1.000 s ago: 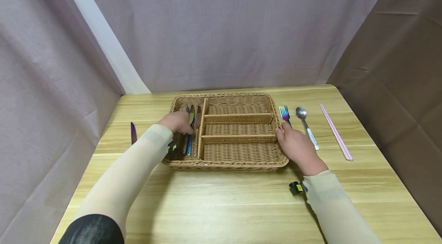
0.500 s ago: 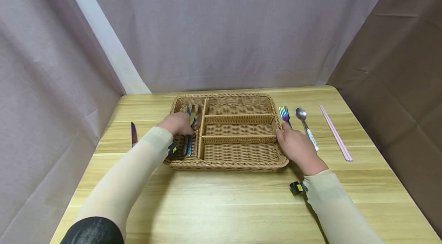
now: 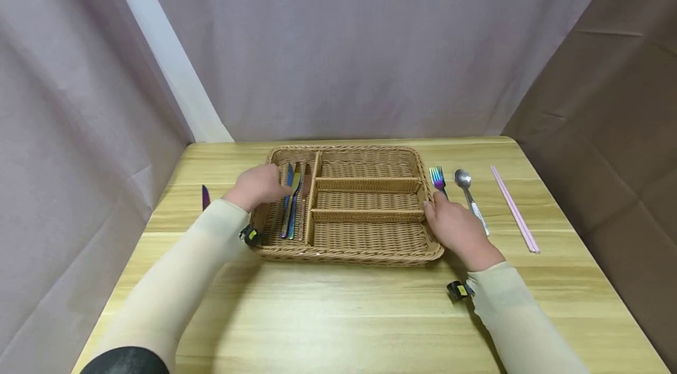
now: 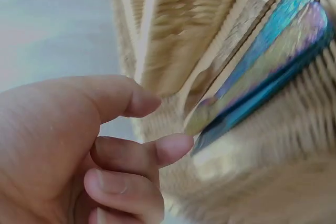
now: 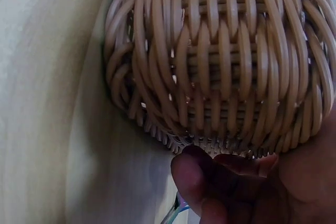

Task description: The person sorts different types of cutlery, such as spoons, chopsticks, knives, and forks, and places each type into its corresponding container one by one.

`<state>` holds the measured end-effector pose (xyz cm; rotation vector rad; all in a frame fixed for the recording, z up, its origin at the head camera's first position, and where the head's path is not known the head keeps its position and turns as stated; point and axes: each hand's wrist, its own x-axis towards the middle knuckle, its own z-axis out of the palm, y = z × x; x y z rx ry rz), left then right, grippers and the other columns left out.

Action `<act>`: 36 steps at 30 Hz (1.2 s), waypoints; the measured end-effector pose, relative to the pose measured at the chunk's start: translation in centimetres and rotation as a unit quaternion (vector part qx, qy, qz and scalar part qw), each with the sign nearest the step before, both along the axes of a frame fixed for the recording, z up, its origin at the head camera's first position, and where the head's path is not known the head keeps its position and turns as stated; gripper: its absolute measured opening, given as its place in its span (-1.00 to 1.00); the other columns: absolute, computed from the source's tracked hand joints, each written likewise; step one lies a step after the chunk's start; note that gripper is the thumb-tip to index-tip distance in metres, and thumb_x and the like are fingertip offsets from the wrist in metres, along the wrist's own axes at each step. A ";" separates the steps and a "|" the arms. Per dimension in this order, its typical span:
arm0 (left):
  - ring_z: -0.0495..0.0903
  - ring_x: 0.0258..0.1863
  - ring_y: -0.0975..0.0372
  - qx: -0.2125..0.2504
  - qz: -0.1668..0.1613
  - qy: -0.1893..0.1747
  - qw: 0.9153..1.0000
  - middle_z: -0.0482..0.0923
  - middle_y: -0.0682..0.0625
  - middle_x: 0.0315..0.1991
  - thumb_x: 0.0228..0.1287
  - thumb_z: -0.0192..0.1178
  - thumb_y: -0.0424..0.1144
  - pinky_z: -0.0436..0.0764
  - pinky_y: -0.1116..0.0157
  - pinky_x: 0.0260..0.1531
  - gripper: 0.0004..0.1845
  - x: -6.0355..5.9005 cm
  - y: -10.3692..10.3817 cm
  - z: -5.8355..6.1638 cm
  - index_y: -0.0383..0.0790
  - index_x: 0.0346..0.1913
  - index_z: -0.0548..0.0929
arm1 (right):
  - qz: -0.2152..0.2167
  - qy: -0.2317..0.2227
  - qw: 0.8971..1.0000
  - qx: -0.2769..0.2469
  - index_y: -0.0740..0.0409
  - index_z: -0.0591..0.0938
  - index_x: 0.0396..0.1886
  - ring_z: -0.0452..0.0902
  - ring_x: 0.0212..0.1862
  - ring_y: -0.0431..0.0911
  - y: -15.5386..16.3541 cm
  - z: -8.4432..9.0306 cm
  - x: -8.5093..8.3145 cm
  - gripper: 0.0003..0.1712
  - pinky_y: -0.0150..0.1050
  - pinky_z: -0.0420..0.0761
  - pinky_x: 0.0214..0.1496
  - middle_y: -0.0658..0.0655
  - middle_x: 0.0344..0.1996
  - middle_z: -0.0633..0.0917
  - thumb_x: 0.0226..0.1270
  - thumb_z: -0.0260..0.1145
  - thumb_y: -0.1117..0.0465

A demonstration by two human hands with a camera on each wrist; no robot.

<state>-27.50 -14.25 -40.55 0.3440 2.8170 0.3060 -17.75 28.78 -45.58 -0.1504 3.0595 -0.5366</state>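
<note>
A wicker tray (image 3: 344, 255) with several compartments lies mid-table. Several iridescent knives (image 3: 293, 200) lie in its long left compartment, and they show blurred in the left wrist view as knives (image 4: 273, 61). My left hand (image 3: 259, 186) hovers at that compartment's left side. Its fingers (image 4: 157, 150) are loosely curled beside the blades and hold nothing. My right hand (image 3: 455, 224) holds the tray's right wall (image 5: 220, 66), thumb at the rim and a fingertip (image 5: 186, 171) at the base. It covers the handle of a rainbow fork (image 3: 436, 176).
A silver spoon (image 3: 465, 181) and pink chopsticks (image 3: 514, 208) lie right of the fork. One more iridescent knife (image 3: 205, 197) lies on the table left of the tray. Fabric walls close in the back and sides. Bare wood stretches in front of the tray.
My left hand has drawn back leftward off the knives, uncovering them, and its wrist now sits outside the tray's left rim. The right hand has stayed at the tray's right wall.
</note>
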 end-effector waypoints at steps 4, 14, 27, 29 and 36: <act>0.28 -0.61 0.22 0.027 0.024 0.016 0.999 0.27 0.11 -0.63 0.55 0.22 0.07 0.38 0.19 -0.53 -0.48 0.5 -2.8 1.5 -0.01 -0.61 0.38 | 0.004 -0.004 1.000 0.016 0.40 0.48 0.16 0.73 -0.34 0.33 0.1 0.4 -0.1 -0.47 0.32 0.68 -0.40 0.36 -0.41 0.69 0.84 -0.07 -0.04; 0.56 -0.67 0.19 0.038 0.080 0.006 0.996 0.50 0.07 -0.68 0.51 0.15 0.02 0.45 0.21 -0.56 -0.53 2.9 -11.4 1.8 -0.04 -0.63 0.48 | 0.047 -0.036 0.997 0.040 0.60 0.42 0.41 0.73 -0.05 0.51 0.4 1.8 -1.1 -0.30 0.47 0.70 -0.08 0.62 -0.02 0.71 0.82 -0.06 -0.03; 0.38 -0.53 0.18 0.011 0.107 -0.062 0.992 0.35 0.09 -0.59 0.45 0.33 0.16 0.38 0.20 -0.50 -0.50 5.0 -17.4 -2.9 -0.04 -0.58 0.53 | 0.064 -0.078 0.993 0.063 0.53 0.52 0.28 0.62 -0.32 0.09 0.8 3.9 -4.3 -0.38 0.31 0.68 -0.10 0.25 -0.28 0.69 0.82 -0.11 0.01; 0.34 -0.56 0.20 0.017 0.114 -0.077 0.990 0.33 0.09 -0.61 0.43 0.35 0.17 0.35 0.20 -0.53 -0.49 5.3 -17.7 -3.5 -0.04 -0.59 0.53 | 0.069 -0.081 0.992 0.065 0.49 0.56 0.24 0.63 -0.30 0.10 0.8 4.0 -4.5 -0.41 0.32 0.67 -0.06 0.26 -0.24 0.71 0.81 -0.09 0.02; 0.30 -0.62 0.23 0.028 0.118 -0.074 0.990 0.31 0.11 -0.65 0.39 0.35 0.14 0.33 0.22 -0.57 -0.50 5.5 -17.8 -4.5 0.00 -0.63 0.46 | 0.069 -0.078 0.991 0.082 0.38 0.65 0.17 0.72 0.03 0.38 0.6 3.7 -4.2 -0.45 0.48 0.64 0.09 0.44 0.05 0.75 0.79 -0.06 0.00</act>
